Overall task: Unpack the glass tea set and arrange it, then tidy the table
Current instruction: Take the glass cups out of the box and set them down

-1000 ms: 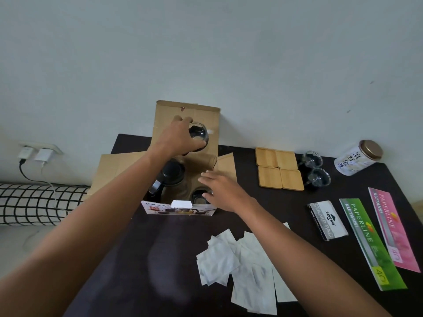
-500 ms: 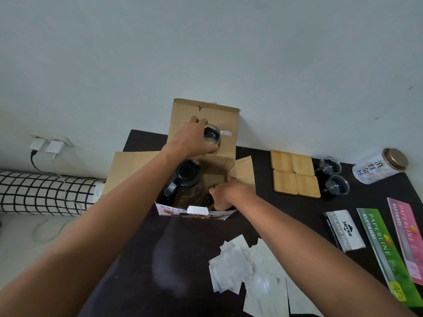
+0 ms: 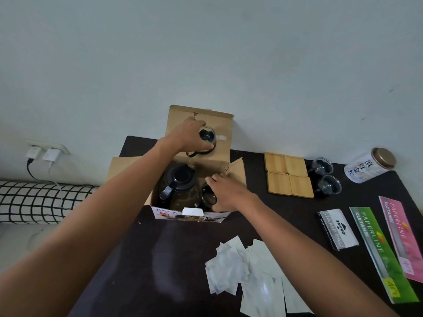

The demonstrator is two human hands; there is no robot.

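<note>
Open brown cardboard box [image 3: 201, 124] stands at the far edge of the dark desk [image 3: 142, 259], back flap upright against the wall. Left hand [image 3: 191, 136] held above the box, fingers wrapped around a small clear glass cup [image 3: 207, 139]. Right hand [image 3: 225, 194] inside the box's right side, fingers bent down beside a second glass cup [image 3: 208, 197]; whether they grip it, cannot tell. Glass teapot with black lid [image 3: 179, 185] sits in the box's left side. Four square bamboo coasters [image 3: 288, 177] and two more glass cups [image 3: 326, 178] lie toward the far right corner. White paper wrappers [image 3: 249, 274] are scattered at the near edge.
</note>
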